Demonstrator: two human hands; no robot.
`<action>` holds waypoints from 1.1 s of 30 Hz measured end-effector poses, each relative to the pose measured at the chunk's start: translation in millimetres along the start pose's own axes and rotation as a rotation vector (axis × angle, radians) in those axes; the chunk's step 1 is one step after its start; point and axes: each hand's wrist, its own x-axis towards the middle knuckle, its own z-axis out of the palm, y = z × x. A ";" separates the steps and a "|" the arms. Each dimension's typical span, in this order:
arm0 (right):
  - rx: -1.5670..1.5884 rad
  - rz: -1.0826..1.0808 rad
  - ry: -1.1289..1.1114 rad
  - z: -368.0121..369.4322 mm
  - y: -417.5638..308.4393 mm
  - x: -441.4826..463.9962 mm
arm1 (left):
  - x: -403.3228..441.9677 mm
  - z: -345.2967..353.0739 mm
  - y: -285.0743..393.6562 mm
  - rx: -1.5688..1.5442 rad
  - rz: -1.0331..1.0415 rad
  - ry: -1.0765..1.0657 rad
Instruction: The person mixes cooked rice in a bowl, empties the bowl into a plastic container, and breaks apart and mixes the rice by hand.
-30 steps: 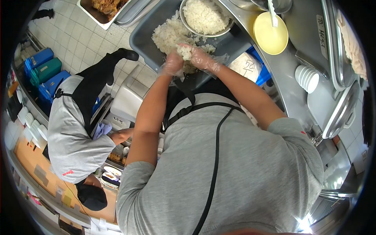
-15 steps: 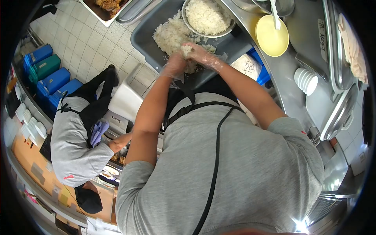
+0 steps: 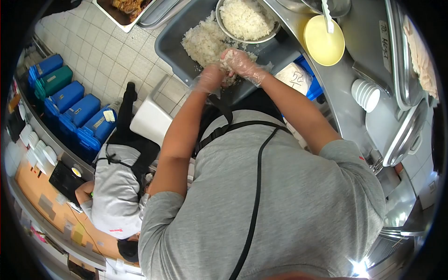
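Note:
My two hands, in clear plastic gloves, work close together over a grey tub [image 3: 175, 49]. My right hand [image 3: 242, 64] is closed around some white cooked rice, grains of which show at its fingertips. Just beside it, my left hand [image 3: 211, 78] has its fingers curled in against the same rice, their tips partly hidden. Beyond the hands lies a loose heap of rice [image 3: 203, 44] on the tub's floor. A round metal bowl [image 3: 276, 37], full of rice, sits in the tub's far right part.
On the steel counter [image 3: 333, 86] to my right stand a yellow bowl [image 3: 323, 44] and stacked white cups [image 3: 366, 95]. A white bag [image 3: 295, 79] lies by the tub. At left, a co-worker [image 3: 119, 186] bends near several blue bins [image 3: 79, 109]. A food pan [image 3: 126, 25] is far left.
My hands have shifted slightly over the rice, the right one turning, with rice still between them. The co-worker has moved down and right, uncovering another blue bin.

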 end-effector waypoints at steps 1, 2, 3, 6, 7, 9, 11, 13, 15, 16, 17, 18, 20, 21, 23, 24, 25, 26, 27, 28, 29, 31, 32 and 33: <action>0.001 -0.001 0.001 2.4 -5.0 -1.2 | 1.1 -4.7 -1.3 0.001 0.000 -0.001; -0.048 0.076 0.028 4.9 -12.3 -3.3 | 2.6 -11.1 -2.0 -0.196 -0.083 0.057; -0.097 0.154 0.055 7.7 -19.5 -5.5 | 3.0 -16.8 -2.3 -0.393 -0.168 0.116; -0.196 0.119 0.015 3.5 -16.5 -4.2 | 8.4 -18.2 -13.3 -0.500 -0.185 0.011; -0.197 0.118 0.014 4.8 -15.5 -4.0 | 9.8 -13.3 -22.6 -0.501 -0.184 0.012; -0.301 -0.163 0.078 8.7 -10.1 -5.2 | 9.5 -4.0 -34.2 -0.344 0.002 0.052; -0.326 -0.274 0.088 12.0 -1.3 -6.1 | 7.3 -17.0 -19.1 -1.069 -0.176 -0.012; -0.316 -0.292 0.074 11.5 6.4 -3.9 | -1.0 -46.3 11.2 -1.842 -0.431 -0.101; -0.436 -0.089 -0.147 6.2 9.7 1.9 | -10.3 -68.9 34.7 -1.527 -0.473 -0.206; -0.437 -0.088 -0.149 4.9 3.9 0.2 | -9.5 -67.0 35.0 -1.529 -0.473 -0.205; -0.462 -0.067 -0.141 2.8 -5.0 -1.9 | -8.6 -64.2 34.2 -1.475 -0.481 -0.217; -0.485 -0.046 -0.134 2.6 -13.3 -4.3 | -8.3 -61.3 33.2 -1.419 -0.488 -0.230; -0.504 -0.082 -0.104 -0.8 -3.2 -2.5 | -8.5 -56.8 35.7 -1.403 -0.467 -0.203; -0.523 -0.118 -0.074 -1.7 1.9 -0.9 | -8.7 -55.1 36.3 -1.386 -0.446 -0.176; -0.568 -0.124 -0.027 0.4 9.0 2.7 | -3.7 -37.0 21.1 -1.324 -0.368 -0.123; -0.612 -0.130 0.023 1.6 11.6 4.2 | -0.2 -24.9 10.9 -1.258 -0.291 -0.073; -0.614 -0.129 0.022 3.3 9.2 3.3 | 5.7 -5.1 -6.7 -1.261 -0.290 -0.073; -0.702 -0.134 -0.015 5.3 5.2 0.3 | 12.6 17.9 -26.8 -0.831 -0.185 0.104; -0.791 -0.138 -0.052 6.9 3.0 -1.9 | 13.5 19.9 -27.4 -0.620 -0.122 0.181; -0.797 -0.135 -0.052 7.8 2.8 -2.3 | 14.3 21.4 -27.5 -0.403 -0.078 0.269; -0.837 -0.129 -0.069 8.7 3.4 -3.2 | 6.1 2.6 -9.5 -0.364 -0.143 0.298; -0.886 -0.118 -0.091 6.6 8.5 -2.4 | -1.2 -10.7 8.5 -0.337 -0.211 0.328; -0.849 -0.172 -0.038 5.6 13.4 -0.6 | -2.6 -11.9 12.5 -0.347 -0.268 0.351; -0.812 -0.227 0.013 4.1 18.2 1.3 | -3.6 -13.6 15.5 -0.357 -0.326 0.374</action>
